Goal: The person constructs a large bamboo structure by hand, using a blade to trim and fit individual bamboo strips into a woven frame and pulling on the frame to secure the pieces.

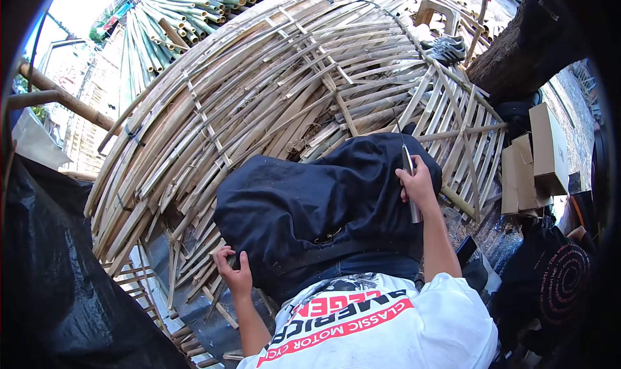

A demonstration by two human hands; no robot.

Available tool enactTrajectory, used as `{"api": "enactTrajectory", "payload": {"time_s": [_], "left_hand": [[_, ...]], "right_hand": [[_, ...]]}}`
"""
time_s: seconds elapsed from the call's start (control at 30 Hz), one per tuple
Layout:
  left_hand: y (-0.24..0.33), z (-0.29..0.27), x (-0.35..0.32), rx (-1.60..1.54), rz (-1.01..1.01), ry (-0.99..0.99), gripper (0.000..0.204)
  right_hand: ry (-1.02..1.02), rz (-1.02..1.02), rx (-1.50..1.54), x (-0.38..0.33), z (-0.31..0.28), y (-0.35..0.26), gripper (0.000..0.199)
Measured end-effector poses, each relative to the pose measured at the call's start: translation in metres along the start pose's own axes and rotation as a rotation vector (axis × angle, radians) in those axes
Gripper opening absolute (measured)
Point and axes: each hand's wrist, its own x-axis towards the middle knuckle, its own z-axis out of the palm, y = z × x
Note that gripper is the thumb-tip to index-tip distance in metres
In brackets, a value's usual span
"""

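My right hand (pixel 419 183) is closed around the long silver handle of a knife (pixel 407 157), above the right knee of my dark trousers (pixel 291 197). Its thin, dark blade points away from me. At the outer side of my left knee, my left hand (pixel 234 275) has its thumb apart from its bent fingers. Those fingertips are beside the ends of pale split bamboo strips (pixel 204 265); whether they touch one is unclear. Beyond my knees spreads a wide pile of bamboo strips (pixel 252 110), some of them crossed by short slats.
Green bamboo poles (pixel 187 13) are stacked at the far left. A tree trunk (pixel 517 52), grey shoes (pixel 445 48) and cardboard boxes (pixel 532 159) stand to the right. Black plastic sheeting (pixel 58 259) hangs on the left. A slatted bamboo frame (pixel 467 146) lies by my right knee.
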Motion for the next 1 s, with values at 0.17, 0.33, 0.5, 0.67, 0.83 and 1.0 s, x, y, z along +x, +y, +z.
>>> {"api": "enactTrajectory", "payload": {"time_s": [0.17,0.33,0.5,0.67,0.83,1.0], "left_hand": [[-0.009,-0.024,0.005,0.009,-0.063,0.079,0.034],[-0.005,-0.022,0.008,-0.041,-0.169,0.049,0.037],[0.008,-0.014,0.024,0.002,-0.032,-0.042,0.038],[0.035,0.026,0.057,-0.050,0.087,-0.141,0.033],[0.077,0.058,0.118,-0.098,0.352,-0.308,0.024],[0.101,0.117,0.174,-0.074,0.467,-0.505,0.019]], "right_hand": [[0.013,-0.030,-0.086,-0.006,0.001,0.004,0.035],[0.025,-0.026,-0.164,-0.007,0.003,0.001,0.035],[0.000,-0.054,-0.197,-0.006,0.009,-0.017,0.036],[-0.010,-0.026,-0.199,-0.004,0.009,-0.009,0.035],[-0.026,-0.044,-0.186,-0.005,0.010,-0.006,0.032],[-0.047,0.030,-0.055,-0.001,0.010,-0.004,0.028]]}}
